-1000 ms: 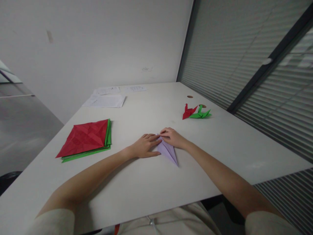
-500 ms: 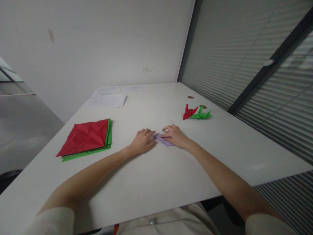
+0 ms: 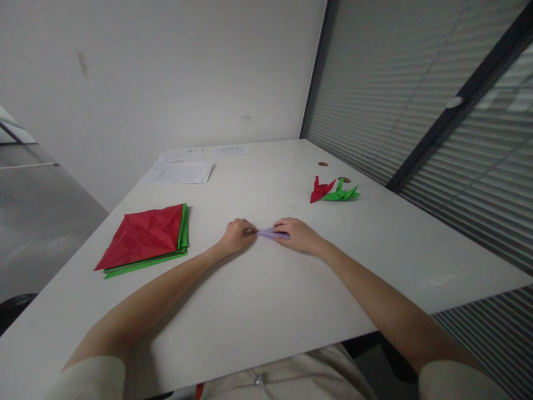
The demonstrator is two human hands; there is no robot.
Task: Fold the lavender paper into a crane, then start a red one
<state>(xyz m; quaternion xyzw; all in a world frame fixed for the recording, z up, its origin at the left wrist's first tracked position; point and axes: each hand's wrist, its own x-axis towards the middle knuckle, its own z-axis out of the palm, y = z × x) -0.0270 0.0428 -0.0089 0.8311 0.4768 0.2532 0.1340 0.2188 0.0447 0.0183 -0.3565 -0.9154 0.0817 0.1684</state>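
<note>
A folded purple paper (image 3: 268, 233) lies on the white table (image 3: 258, 300) between my two hands. My left hand (image 3: 236, 235) has its fingers curled and pinches the paper's left tip. On the paper's right end, my right hand (image 3: 296, 233) presses down with bent fingers. Only a narrow strip of the paper shows between them.
A stack of red and green paper sheets (image 3: 144, 238) lies at the left. A red folded figure (image 3: 320, 189) and a green one (image 3: 342, 194) stand at the right, near the blinds. White printed sheets (image 3: 180, 171) lie at the far edge by the wall.
The long purple point that reached toward me has been folded up. The paper is now a short flat strip, and both hands have closed in on its ends.
</note>
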